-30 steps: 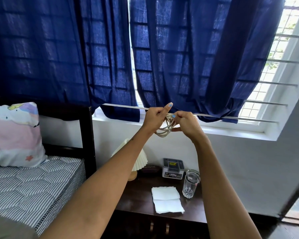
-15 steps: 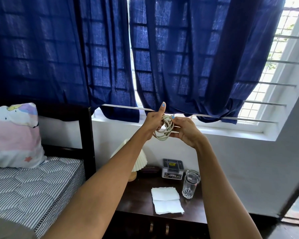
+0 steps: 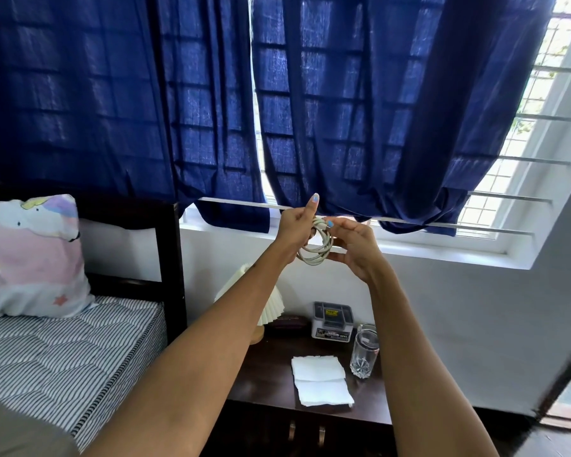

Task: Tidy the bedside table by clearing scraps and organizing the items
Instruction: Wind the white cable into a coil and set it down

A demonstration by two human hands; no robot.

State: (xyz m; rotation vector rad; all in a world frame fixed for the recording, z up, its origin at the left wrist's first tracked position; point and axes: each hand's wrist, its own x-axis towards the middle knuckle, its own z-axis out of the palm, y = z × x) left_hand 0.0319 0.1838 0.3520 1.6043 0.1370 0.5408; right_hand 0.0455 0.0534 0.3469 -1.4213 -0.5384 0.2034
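I hold a coiled white cable (image 3: 317, 248) up in front of the window, well above the dark wooden bedside table (image 3: 271, 371). My left hand (image 3: 295, 227) grips the coil's left side with the thumb pointing up. My right hand (image 3: 355, 245) pinches the coil's right side and the cable end near the top. On the table lie a folded white tissue (image 3: 320, 380), a clear drinking glass (image 3: 364, 351), a small grey box (image 3: 332, 321) and a dark case (image 3: 289, 321) partly hidden behind my left forearm.
A pleated white lamp (image 3: 267, 301) stands at the table's back left, half hidden by my arm. A bed with a striped mattress (image 3: 63, 354), a pastel pillow (image 3: 30, 255) and a dark headboard post (image 3: 172, 258) lies to the left. Blue curtains (image 3: 343, 110) hang over the window sill (image 3: 442, 252).
Both hands have stayed raised with the coil. My right hand's fingers shifted around the coil's right side, and the left index finger curled in, leaving the thumb up.
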